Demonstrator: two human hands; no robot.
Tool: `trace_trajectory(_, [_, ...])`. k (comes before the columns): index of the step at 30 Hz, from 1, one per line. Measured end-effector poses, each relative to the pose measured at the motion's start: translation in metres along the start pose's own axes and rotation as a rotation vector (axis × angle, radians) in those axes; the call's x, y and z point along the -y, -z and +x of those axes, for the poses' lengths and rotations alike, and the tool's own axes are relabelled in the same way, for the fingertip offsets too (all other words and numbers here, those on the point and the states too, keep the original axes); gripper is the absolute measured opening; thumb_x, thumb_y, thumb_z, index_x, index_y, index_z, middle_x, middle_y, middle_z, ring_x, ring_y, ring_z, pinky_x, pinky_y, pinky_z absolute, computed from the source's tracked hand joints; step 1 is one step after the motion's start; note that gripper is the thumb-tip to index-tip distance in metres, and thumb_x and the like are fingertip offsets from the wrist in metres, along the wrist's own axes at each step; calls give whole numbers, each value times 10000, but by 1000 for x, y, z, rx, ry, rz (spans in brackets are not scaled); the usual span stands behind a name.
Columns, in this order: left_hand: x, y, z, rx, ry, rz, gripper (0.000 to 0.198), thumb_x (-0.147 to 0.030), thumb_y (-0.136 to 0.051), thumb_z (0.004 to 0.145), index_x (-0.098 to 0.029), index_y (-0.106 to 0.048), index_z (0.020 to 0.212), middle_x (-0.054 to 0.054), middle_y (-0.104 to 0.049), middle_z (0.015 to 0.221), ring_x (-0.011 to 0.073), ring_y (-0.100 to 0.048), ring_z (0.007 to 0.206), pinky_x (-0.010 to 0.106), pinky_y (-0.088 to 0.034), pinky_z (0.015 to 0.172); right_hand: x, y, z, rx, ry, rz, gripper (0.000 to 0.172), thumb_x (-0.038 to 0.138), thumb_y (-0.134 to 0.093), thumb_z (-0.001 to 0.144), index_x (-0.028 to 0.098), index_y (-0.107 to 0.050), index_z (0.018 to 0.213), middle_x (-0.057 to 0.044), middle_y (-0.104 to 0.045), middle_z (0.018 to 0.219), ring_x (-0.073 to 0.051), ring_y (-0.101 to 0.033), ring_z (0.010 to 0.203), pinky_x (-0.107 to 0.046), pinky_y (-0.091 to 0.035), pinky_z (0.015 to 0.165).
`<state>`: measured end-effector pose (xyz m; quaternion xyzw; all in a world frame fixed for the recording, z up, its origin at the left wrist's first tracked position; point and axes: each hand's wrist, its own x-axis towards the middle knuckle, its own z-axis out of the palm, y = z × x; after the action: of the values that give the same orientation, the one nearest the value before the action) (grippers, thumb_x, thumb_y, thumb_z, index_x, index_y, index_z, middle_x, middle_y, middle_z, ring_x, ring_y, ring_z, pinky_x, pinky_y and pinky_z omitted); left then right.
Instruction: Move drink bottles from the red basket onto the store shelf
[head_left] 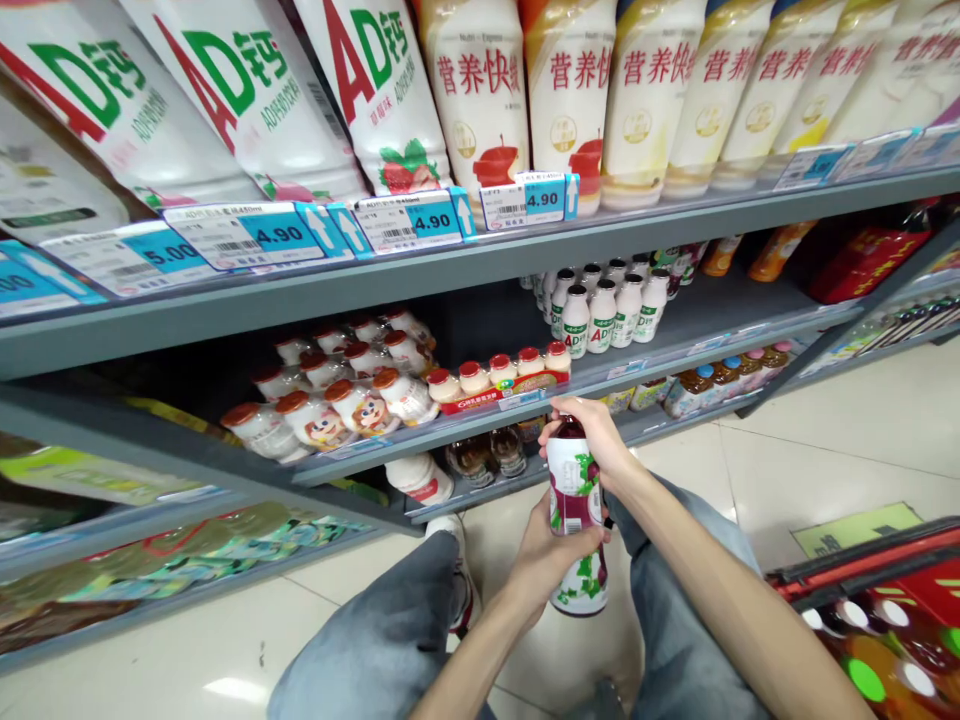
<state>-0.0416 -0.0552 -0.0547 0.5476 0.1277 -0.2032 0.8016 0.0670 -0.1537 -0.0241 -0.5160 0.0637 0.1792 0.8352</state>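
In the head view, a bottle of dark purple drink stands nearly upright between my knees, in front of the lower shelves. Its white label carries green leaves and purple round shapes. My left hand is wrapped around its middle, the thumb lying across the label. At the top, my right hand curls around the neck and hides most of the cap. Just beyond that hand is a red-banded pack of small cream-coloured bottles on the shelf edge.
Small white bottles with dark caps and round red-capped bottles fill parts of the middle shelf. Large milk-drink bottles line the shelf above, over price tags. At right, a red-rimmed basket or cart holds several bottles.
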Motion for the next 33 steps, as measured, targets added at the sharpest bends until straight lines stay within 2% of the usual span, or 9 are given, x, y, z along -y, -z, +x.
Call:
trace_trajectory(4, [2, -2, 1, -58, -32, 82, 520, -268, -900, 577, -165, -646, 1018, 43, -752, 887, 178, -677, 746, 294, -535, 725, -2, -1, 1, -7, 4, -23, 315, 447, -754, 716, 197, -563, 720, -83, -707, 576, -230, -654, 449, -281, -483, 386])
trace_trajectory(9, [9, 3, 6, -149, -146, 241, 486, -206, -855, 609, -171, -610, 1027, 14, -736, 854, 158, -645, 733, 265, -515, 707, -6, -7, 2, -13, 70, -94, 357, 485, -769, 712, 203, -551, 690, -68, -706, 569, -203, -627, 427, -270, -468, 397])
trace_trajectory(14, [9, 6, 6, -164, -212, 330, 399, -158, -775, 636, -178, -593, 990, -12, -708, 789, 140, -603, 665, 246, -486, 635, -9, -11, 3, -20, 102, -133, 354, 489, -747, 733, 208, -541, 675, -66, -708, 569, -196, -630, 449, -259, -455, 407])
trace_trajectory(19, [4, 6, 1, -152, -205, 333, 364, -150, -736, 655, -171, -594, 989, -4, -712, 805, 139, -606, 676, 250, -496, 650, -12, -12, 3, -16, 76, -132, 365, 506, -756, 723, 209, -546, 698, -58, -706, 570, -201, -629, 444, -267, -463, 412])
trace_trajectory(24, [6, 10, 0, -120, -148, 202, 427, -152, -785, 623, -169, -603, 1009, 5, -724, 830, 142, -638, 711, 251, -510, 681, -13, -12, 4, -1, 72, -141, 368, 506, -764, 741, 199, -561, 721, -57, -716, 593, -184, -624, 459, -265, -474, 452])
trace_trajectory(27, [11, 14, -4, -14, -59, -11, 499, -241, -852, 595, -169, -600, 1020, 39, -741, 876, 174, -682, 741, 285, -535, 704, -8, -12, 2, 95, 10, -65, 331, 473, -762, 738, 191, -593, 768, -66, -736, 637, -204, -669, 521, -274, -501, 502])
trace_trajectory(31, [13, 16, -11, 334, 3, -225, 526, -394, -868, 612, -138, -637, 1009, 75, -722, 761, 215, -700, 705, 284, -513, 631, 0, -13, -2, 239, -34, 16, 308, 445, -750, 736, 178, -630, 833, -81, -748, 662, -240, -719, 578, -306, -553, 566])
trace_trajectory(33, [12, 15, -13, 425, -2, -272, 523, -406, -868, 616, -135, -650, 1006, 71, -709, 736, 209, -692, 682, 271, -496, 605, 1, -13, -4, 248, -14, 5, 312, 445, -751, 734, 174, -635, 835, -85, -742, 642, -243, -716, 563, -316, -562, 567])
